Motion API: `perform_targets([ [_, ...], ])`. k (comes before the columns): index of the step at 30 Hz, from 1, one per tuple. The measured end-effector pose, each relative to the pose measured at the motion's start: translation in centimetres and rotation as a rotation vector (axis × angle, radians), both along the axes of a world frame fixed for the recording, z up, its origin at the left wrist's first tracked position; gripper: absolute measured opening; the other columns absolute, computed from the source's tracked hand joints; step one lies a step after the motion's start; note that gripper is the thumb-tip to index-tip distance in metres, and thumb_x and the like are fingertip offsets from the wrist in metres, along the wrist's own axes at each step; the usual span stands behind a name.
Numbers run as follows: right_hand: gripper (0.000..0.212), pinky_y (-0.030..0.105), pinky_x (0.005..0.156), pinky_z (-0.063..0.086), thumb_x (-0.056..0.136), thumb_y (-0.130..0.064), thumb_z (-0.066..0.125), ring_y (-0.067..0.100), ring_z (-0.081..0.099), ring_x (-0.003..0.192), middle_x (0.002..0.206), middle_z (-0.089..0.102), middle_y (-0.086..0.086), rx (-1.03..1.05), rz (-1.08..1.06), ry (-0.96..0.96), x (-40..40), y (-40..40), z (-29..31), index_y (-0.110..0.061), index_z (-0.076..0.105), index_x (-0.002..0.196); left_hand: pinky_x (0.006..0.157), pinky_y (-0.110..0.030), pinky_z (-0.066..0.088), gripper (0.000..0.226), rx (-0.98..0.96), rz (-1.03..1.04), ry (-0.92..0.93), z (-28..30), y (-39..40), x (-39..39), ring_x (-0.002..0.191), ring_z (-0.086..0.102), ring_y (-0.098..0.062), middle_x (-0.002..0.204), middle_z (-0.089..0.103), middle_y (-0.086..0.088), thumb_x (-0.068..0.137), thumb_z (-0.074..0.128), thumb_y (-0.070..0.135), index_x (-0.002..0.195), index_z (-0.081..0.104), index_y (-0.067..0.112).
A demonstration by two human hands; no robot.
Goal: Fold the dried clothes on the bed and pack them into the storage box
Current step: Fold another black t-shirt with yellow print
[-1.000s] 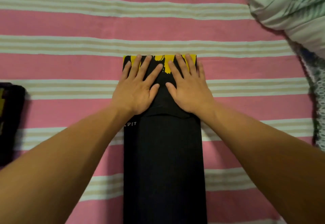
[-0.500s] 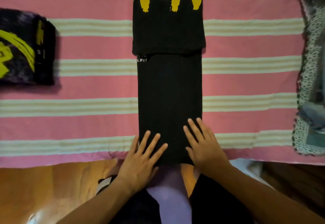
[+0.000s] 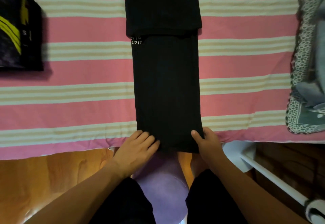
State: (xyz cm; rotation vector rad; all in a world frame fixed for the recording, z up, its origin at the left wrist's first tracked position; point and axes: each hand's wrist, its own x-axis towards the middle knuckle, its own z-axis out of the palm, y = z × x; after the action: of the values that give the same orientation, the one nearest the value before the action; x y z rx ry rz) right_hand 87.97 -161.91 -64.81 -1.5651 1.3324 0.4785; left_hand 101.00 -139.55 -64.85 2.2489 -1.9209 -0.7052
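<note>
**Head view: both hands at the near hem, the shirt running straight away from them**

Head view looks down on a black shirt point(image 3: 166, 86), folded into a long narrow strip on the pink striped bedsheet point(image 3: 70, 112). Its long axis runs from the near edge of the bed straight toward the far side, where the top part with yellow print is already turned over onto the strip.

The left hand point(image 3: 136, 146) grips the near left corner, its fingers curled at the cloth's edge. The right hand point(image 3: 206, 142) holds the near right corner, thumb on top of the fabric, the other fingers apparently tucked beneath. Both hands sit level with each other, the strip's full width between them, and all the loose length lies on the far side of them.

So the coming move, I'd guess, is a lift of the near end and a carry away from the body, along that long axis, to meet the folded part.

A second folded dark garment point(image 3: 19, 35) lies well apart at the far left. I see no storage box.
</note>
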Motion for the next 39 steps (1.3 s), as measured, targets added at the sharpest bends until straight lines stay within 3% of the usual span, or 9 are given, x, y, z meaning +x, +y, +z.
perform_targets([
  [5,0.016,0.041,0.082,0.056,0.095,-0.044,0.063,0.013,0.066,0.09,0.094,0.068,-0.006,-0.003,0.127,0.059,-2.5,-0.5,1.1,-0.029,0.061,0.1,0.061,-0.035,0.055,0.049,-0.038,0.025,0.061,1.3,0.7,0.1,0.072,0.061,-0.023,0.085,0.064,-0.005,0.076,0.03,0.017,0.097,0.073,0.011],
  [8,0.041,0.045,0.081,0.059,0.084,-0.074,0.053,0.014,0.066,0.09,0.1,0.066,-0.008,0.027,0.372,0.216,-6.2,0.4,2.0,-0.036,0.055,0.101,0.062,-0.03,0.052,0.018,0.05,0.008,0.13,2.3,2.2,-2.7,0.075,0.058,-0.016,0.085,0.062,0.004,0.075,0.072,0.025,0.092,0.071,0.024],
  [11,0.023,0.04,0.076,0.063,0.094,-0.037,0.065,0.016,0.069,0.094,0.117,0.062,-0.004,0.184,0.275,0.305,-6.6,1.6,5.7,-0.033,0.054,0.114,0.069,-0.021,0.048,0.021,0.143,0.085,0.298,4.5,3.6,-4.8,0.084,0.055,-0.006,0.089,0.06,0.014,0.074,0.07,0.034,0.096,0.071,0.034],
  [14,0.043,0.044,0.083,0.061,0.094,-0.024,0.068,0.02,0.063,0.108,0.122,0.055,-0.012,0.186,0.168,0.147,-3.3,0.0,8.8,-0.037,0.047,0.129,0.085,-0.019,0.048,0.032,0.133,0.547,0.678,7.3,2.3,-2.4,0.099,0.054,0.001,0.099,0.061,0.018,0.079,0.053,0.03,0.106,0.07,0.034],
  [16,0.03,0.036,0.067,0.06,0.099,-0.021,0.062,0.017,0.066,0.082,0.099,0.066,-0.005,0.297,-0.074,0.017,0.6,-2.3,10.0,-0.023,0.057,0.128,0.092,-0.017,0.048,0.032,0.069,0.832,0.907,8.2,0.1,1.3,0.104,0.061,0.001,0.103,0.067,0.018,0.082,0.057,0.019,0.108,0.069,0.031],
  [18,0.028,0.024,0.046,0.045,0.105,-0.033,0.049,0.012,0.053,0.051,0.069,0.062,0.005,0.404,-0.275,-0.076,4.8,-4.8,10.1,-0.012,0.064,0.115,0.094,-0.016,0.049,0.037,-0.039,1.032,0.986,7.9,-2.6,5.7,0.104,0.064,0.003,0.109,0.068,0.012,0.09,0.065,0.004,0.118,0.065,0.027],
  [22,0.048,0.028,0.052,0.039,0.102,-0.06,0.037,0.014,0.047,0.055,0.068,0.051,0.002,0.312,-0.302,-0.116,10.5,-8.2,5.0,-0.02,0.062,0.107,0.084,-0.031,0.057,0.043,-0.095,1.51,1.289,2.9,-6.1,11.8,0.103,0.071,-0.016,0.119,0.069,-0.007,0.095,0.07,0.012,0.134,0.052,0.018],
  [29,0.031,0.025,0.065,0.044,0.096,-0.04,0.064,0.017,0.061,0.093,0.102,0.063,-0.001,-0.106,0.034,-0.04,9.2,-4.8,0.2,-0.017,0.055,0.114,0.073,-0.037,0.057,0.019,-0.065,1.825,1.108,0.5,-5.6,8.3,0.096,0.069,-0.025,0.103,0.071,-0.005,0.097,0.067,0.021,0.112,0.06,0.013],
  [39,0.016,0.03,0.074,0.051,0.092,-0.03,0.07,0.011,0.061,0.084,0.094,0.063,-0.007,-0.289,-0.043,-0.151,12.0,-4.9,-0.4,-0.024,0.062,0.105,0.078,-0.037,0.06,0.015,-0.214,1.836,1.16,0.6,-7.7,10.5,0.095,0.074,-0.022,0.101,0.076,-0.005,0.096,0.067,0.01,0.11,0.064,0.013],
])
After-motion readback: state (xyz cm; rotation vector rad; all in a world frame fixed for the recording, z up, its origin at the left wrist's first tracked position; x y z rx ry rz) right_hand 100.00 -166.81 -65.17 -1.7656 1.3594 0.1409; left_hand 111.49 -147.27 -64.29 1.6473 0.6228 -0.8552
